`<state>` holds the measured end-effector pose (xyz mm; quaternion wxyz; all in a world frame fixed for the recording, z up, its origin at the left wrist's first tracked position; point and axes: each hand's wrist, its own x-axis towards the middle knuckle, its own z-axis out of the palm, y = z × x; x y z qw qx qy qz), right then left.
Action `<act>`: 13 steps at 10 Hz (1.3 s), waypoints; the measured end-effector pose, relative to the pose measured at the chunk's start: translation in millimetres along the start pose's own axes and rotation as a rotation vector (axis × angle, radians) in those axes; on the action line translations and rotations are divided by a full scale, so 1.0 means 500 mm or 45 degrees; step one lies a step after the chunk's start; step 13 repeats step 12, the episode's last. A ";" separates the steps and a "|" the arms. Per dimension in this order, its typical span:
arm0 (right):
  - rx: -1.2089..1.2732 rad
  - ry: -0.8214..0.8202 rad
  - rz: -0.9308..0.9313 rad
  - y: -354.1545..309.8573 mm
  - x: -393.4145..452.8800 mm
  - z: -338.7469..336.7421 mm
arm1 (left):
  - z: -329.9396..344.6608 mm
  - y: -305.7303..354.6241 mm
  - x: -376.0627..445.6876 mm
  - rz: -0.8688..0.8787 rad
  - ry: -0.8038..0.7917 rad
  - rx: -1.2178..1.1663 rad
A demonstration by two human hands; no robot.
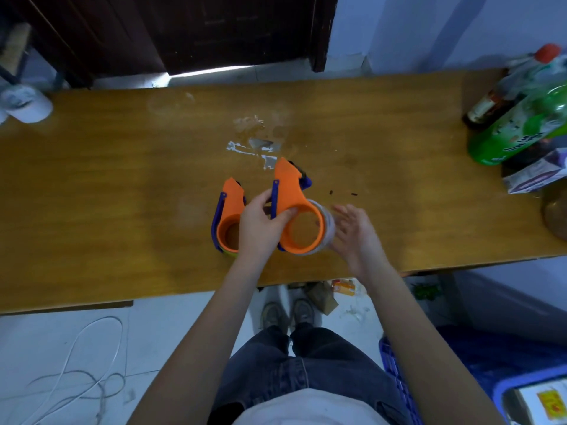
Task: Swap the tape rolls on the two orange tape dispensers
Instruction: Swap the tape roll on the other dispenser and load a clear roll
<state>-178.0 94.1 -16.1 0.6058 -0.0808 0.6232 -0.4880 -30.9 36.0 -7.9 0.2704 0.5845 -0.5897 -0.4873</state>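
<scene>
Two orange tape dispensers with blue handles are side by side near the middle of the wooden table (122, 179). The left dispenser (230, 210) rests on the table, partly hidden by my left hand. My left hand (260, 225) grips the right dispenser (291, 204) at its ring, thumb inside the hole. A clear tape roll (329, 228) shows at the right edge of that dispenser's ring. My right hand (356, 231) is beside that roll with fingers spread, at or just off its side; I cannot tell if it touches.
Bottles (521, 118) and a small carton (534, 176) crowd the table's right end. A white roll (27, 102) lies at the far left corner. Torn tape scraps (254, 145) stick to the tabletop behind the dispensers. A blue crate (460, 378) sits on the floor at right.
</scene>
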 end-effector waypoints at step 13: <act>-1.608 0.198 -0.413 0.071 0.129 0.056 | 0.068 -0.044 0.085 -0.096 -0.005 1.009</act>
